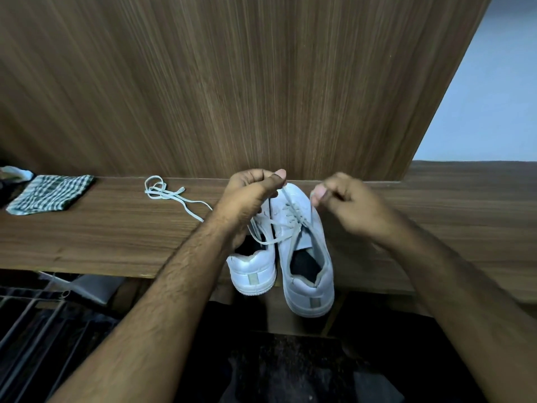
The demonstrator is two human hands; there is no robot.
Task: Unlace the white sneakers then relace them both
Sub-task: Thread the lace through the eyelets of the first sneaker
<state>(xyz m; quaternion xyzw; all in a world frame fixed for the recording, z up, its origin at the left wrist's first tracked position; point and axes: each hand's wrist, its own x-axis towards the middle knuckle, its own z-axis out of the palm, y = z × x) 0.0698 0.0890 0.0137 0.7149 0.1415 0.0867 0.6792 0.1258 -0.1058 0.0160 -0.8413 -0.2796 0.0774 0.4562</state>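
Right sneaker (305, 257) half-laced; left sneaker (255, 271) laceless; loose lace (171, 196) aside.

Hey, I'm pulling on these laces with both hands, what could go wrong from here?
1. The two white sneakers hang their heels past the edge of the brown wooden shelf; a hard pull by the left hand or right hand might tip them off.
2. The loose white lace lying on the shelf could get swept away by a forearm.
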